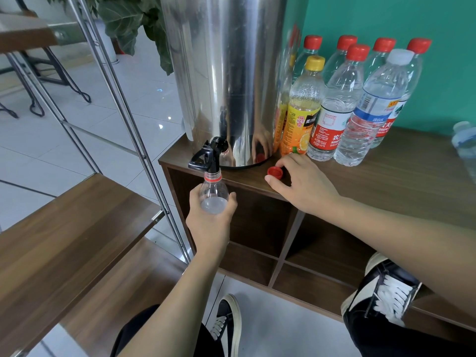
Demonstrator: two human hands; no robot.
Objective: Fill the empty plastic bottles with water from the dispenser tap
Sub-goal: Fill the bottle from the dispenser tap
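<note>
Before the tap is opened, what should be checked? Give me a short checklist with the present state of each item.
1. Bottle mouth under the tap: ok.
2. Cap off: ok, red cap lies on the cabinet top.
3. Left hand grips the bottle: ok.
4. Right hand on the tap lever: not ok, it touches the cap.
5. Water flowing: cannot tell.

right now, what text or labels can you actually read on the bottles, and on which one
"农夫" above partial "NONGF": red and white label of the front red-capped water bottle.
"凉白水", faint: blue band on the white-capped water bottle.
"美汁", partial: dark patch on the yellow-capped orange juice bottle.
"ONGFU", partial: red label of the rear red-capped bottle.
Fine print and barcode are too small to read.
</note>
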